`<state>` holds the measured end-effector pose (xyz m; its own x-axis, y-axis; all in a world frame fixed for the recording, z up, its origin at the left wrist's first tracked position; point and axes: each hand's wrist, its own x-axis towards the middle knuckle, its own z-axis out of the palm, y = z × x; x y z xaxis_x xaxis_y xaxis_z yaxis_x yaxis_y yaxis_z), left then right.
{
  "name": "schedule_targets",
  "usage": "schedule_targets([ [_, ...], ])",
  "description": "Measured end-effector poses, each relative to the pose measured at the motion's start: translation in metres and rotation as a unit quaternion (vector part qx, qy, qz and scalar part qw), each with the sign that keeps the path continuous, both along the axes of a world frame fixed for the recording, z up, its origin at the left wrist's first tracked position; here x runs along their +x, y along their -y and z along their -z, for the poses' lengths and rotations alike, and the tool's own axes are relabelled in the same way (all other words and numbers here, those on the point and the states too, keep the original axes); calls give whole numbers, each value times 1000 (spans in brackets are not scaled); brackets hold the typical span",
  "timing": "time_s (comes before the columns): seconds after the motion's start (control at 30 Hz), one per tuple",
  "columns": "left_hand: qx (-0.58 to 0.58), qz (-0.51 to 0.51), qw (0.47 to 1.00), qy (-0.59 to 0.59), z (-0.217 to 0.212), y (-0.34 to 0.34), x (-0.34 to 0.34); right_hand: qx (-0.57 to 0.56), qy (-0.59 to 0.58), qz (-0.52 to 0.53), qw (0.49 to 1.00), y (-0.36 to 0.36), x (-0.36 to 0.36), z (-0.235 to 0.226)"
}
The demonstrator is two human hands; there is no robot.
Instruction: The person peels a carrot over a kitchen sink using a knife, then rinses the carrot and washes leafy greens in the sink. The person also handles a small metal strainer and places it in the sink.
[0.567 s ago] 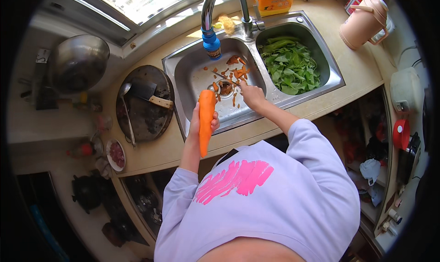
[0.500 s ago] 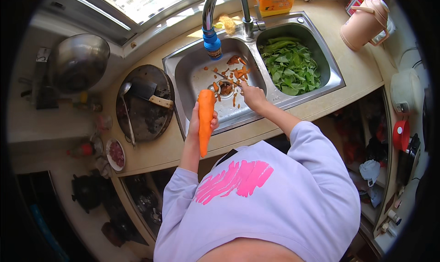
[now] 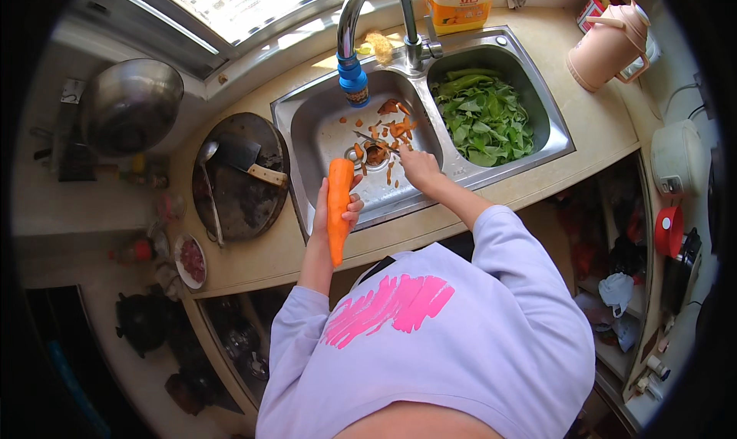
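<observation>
I see a round board (image 3: 249, 197) left of the sink (image 3: 458, 167), the left hand (image 3: 322, 209) wrapped around a carrot (image 3: 339, 201) at the sink's near edge, the right hand (image 3: 421, 168) clutching a slim tool (image 3: 374, 138) above the sink, and greens (image 3: 489, 117) inside its right half.

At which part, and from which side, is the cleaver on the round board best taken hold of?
Probably by its wooden handle, coming from the right, the side of the sink. The cleaver appears to lie flat on the round board, its dark blade to the upper left and its handle pointing toward the sink, so this way keeps clear of the blade.
</observation>
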<state>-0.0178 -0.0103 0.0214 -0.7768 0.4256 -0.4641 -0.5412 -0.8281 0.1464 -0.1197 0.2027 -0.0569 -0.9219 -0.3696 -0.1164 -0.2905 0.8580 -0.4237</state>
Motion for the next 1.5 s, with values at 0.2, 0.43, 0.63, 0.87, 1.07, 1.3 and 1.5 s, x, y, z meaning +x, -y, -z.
schedule_targets([
  [0.2, -19, -49, 996, 66, 4, 6, -2, -123, -16, -71, 990, 24, 24, -42],
  [0.43, 49, -82, 992, 87, 21, 11, 0, -66, -142, -144, 977, 33, 27, -26],
  [0.63, 131, -57, 990, 15, 7, 10, 7, 15, -3, -16, 1000, -7, 2, 22],
  [0.87, -57, -126, 990, -4, 11, -2, -7, -194, 101, -10, 976, 5, 17, 6],
  [1.07, -162, -183, 967, -73, 19, -7, -14, -439, 604, 56, 663, 5, 41, -47],
  [1.3, -263, -128, 947, -130, -2, 0, -12, -494, 573, 74, 650, -1, 44, -43],
  [1.5, -224, -24, 965, -133, -15, 6, 5, -489, 481, 89, 722, -10, 10, -24],
])
